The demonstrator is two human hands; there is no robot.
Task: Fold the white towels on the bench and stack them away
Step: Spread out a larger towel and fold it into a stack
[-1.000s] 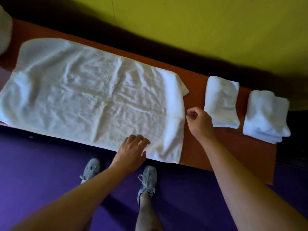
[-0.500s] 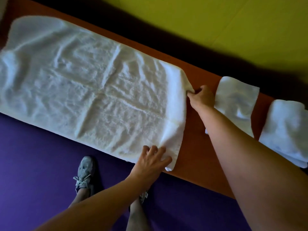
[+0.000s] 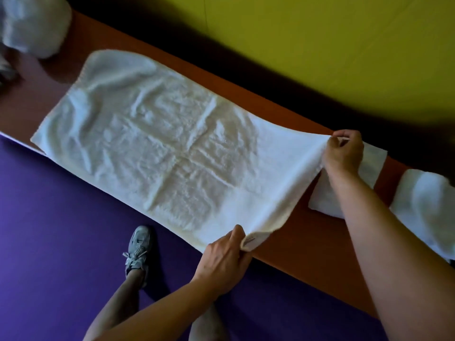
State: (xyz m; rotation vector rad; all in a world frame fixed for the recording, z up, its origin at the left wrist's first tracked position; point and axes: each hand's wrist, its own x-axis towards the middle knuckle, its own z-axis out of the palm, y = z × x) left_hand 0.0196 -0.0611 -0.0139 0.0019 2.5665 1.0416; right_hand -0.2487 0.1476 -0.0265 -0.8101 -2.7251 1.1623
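Observation:
A large white towel [image 3: 157, 143] lies spread out and creased along the orange bench [image 3: 307, 242]. My left hand [image 3: 224, 259] pinches its near right corner at the bench's front edge. My right hand [image 3: 344, 151] pinches its far right corner. The towel's right end is lifted off the bench between the two hands. A folded white towel [image 3: 369, 168] lies just right of my right hand, partly hidden by my forearm. Another folded white towel [image 3: 428, 205] sits further right.
A heap of white towel cloth [image 3: 34, 23] sits at the bench's far left end. A yellow wall [image 3: 320, 45] runs behind the bench. Purple floor [image 3: 61, 230] lies in front, with my grey shoe [image 3: 138, 249] on it.
Both hands have closed on the towel's right corners and raised that end off the bench. The left hand slid from the front edge to the near corner; the camera view shifted.

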